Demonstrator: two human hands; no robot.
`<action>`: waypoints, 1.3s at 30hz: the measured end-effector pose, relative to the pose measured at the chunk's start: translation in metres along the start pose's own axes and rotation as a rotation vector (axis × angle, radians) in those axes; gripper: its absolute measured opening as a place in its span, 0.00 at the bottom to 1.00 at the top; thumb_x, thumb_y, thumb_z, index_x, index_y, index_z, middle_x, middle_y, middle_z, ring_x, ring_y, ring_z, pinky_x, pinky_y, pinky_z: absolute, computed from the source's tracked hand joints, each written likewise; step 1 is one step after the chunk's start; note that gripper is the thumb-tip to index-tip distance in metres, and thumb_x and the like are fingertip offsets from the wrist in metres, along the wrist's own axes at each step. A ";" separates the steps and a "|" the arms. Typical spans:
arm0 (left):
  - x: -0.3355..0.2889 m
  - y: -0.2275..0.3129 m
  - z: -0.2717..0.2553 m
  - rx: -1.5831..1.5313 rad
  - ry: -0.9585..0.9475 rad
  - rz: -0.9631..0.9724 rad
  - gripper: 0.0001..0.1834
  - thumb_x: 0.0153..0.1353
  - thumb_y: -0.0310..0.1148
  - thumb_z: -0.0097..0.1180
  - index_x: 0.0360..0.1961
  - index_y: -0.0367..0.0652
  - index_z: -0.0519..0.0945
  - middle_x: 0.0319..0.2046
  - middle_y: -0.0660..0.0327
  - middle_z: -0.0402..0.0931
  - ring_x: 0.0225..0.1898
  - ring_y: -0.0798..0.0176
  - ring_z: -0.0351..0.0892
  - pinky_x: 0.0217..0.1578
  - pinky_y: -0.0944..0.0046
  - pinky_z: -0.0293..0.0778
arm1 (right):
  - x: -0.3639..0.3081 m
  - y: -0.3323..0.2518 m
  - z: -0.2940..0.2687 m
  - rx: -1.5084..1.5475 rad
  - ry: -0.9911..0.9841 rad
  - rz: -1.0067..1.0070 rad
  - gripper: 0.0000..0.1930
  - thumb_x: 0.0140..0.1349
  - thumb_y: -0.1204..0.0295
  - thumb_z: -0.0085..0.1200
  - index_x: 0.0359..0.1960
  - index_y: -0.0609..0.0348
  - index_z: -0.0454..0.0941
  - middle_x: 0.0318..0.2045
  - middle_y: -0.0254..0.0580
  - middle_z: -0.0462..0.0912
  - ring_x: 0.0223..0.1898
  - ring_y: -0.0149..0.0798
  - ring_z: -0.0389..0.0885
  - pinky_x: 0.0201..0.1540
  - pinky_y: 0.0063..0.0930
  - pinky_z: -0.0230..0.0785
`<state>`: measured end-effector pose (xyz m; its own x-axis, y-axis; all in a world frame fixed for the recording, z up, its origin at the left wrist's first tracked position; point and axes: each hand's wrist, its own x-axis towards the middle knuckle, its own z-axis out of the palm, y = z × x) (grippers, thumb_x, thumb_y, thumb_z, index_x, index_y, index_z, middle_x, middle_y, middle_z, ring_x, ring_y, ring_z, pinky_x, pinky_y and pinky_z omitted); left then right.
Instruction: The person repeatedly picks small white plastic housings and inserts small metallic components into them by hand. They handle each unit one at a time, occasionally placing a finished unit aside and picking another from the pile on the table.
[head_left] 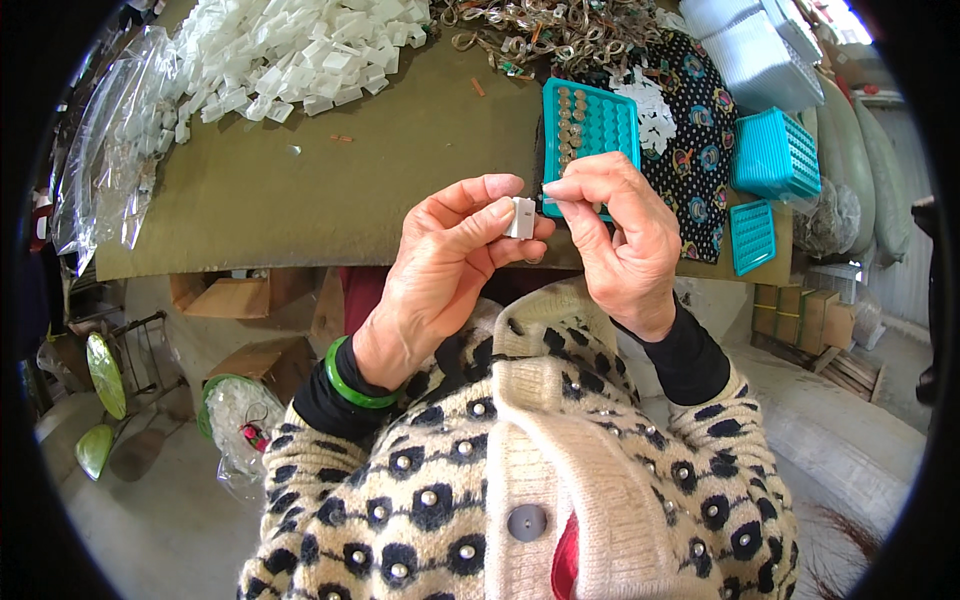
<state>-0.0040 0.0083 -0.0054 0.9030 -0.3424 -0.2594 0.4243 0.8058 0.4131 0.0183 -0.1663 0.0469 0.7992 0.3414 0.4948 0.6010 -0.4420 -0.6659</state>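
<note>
My left hand [440, 245] is closed around a small white plastic housing [522, 218] with a slot in its face, held between thumb and fingers above the table's near edge. Just to the right, my right hand [630, 240] has thumb and forefinger pinched together; anything between the tips is too small to make out. Behind the right hand lies a teal tray [620, 125] with round wells, partly hidden by the fingers. Round copper-coloured pieces [572, 125] fill some wells on its left side.
White plastic pieces [300, 60] are heaped at the far left of the table [330, 200], beside a clear bag [125, 130]. Coiled wires [570, 30] lie at the back. Right of the tray are patterned cloth [695, 150], white pieces [652, 112] and stacked teal trays [775, 155].
</note>
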 end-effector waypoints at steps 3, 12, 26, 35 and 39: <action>-0.002 0.002 0.001 0.035 0.016 0.004 0.12 0.68 0.28 0.57 0.50 0.35 0.77 0.39 0.54 0.82 0.41 0.52 0.86 0.39 0.58 0.86 | -0.003 0.007 -0.012 0.003 0.034 0.125 0.06 0.60 0.86 0.55 0.37 0.64 0.79 0.34 0.43 0.80 0.32 0.37 0.80 0.36 0.26 0.73; 0.000 0.012 -0.005 0.115 -0.021 -0.006 0.11 0.67 0.27 0.57 0.49 0.35 0.78 0.37 0.54 0.83 0.32 0.58 0.86 0.29 0.65 0.83 | -0.020 0.092 -0.056 -0.272 0.108 0.424 0.04 0.63 0.82 0.55 0.38 0.64 0.78 0.33 0.35 0.82 0.31 0.24 0.78 0.37 0.20 0.71; 0.010 0.017 0.008 0.108 -0.014 -0.012 0.12 0.66 0.25 0.58 0.50 0.33 0.78 0.40 0.52 0.83 0.38 0.53 0.87 0.38 0.62 0.86 | -0.015 0.069 -0.068 -0.444 0.116 0.156 0.05 0.58 0.84 0.57 0.35 0.63 0.80 0.32 0.42 0.77 0.31 0.41 0.79 0.32 0.30 0.71; 0.015 0.015 0.029 0.225 0.071 0.054 0.13 0.67 0.26 0.57 0.51 0.32 0.78 0.40 0.56 0.83 0.37 0.59 0.85 0.40 0.63 0.84 | 0.006 0.000 -0.013 0.009 -0.078 0.060 0.19 0.56 0.79 0.62 0.51 0.63 0.77 0.44 0.50 0.82 0.40 0.44 0.83 0.44 0.31 0.77; 0.010 0.022 0.024 0.253 0.044 0.100 0.13 0.67 0.26 0.57 0.50 0.32 0.79 0.38 0.55 0.83 0.35 0.59 0.85 0.37 0.63 0.85 | 0.006 0.014 -0.023 -0.089 -0.017 -0.007 0.14 0.59 0.77 0.60 0.46 0.65 0.77 0.39 0.50 0.81 0.40 0.51 0.82 0.44 0.39 0.77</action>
<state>0.0164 0.0111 0.0222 0.9399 -0.2413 -0.2415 0.3413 0.6863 0.6423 0.0314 -0.1898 0.0538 0.7949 0.3587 0.4894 0.6059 -0.5110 -0.6097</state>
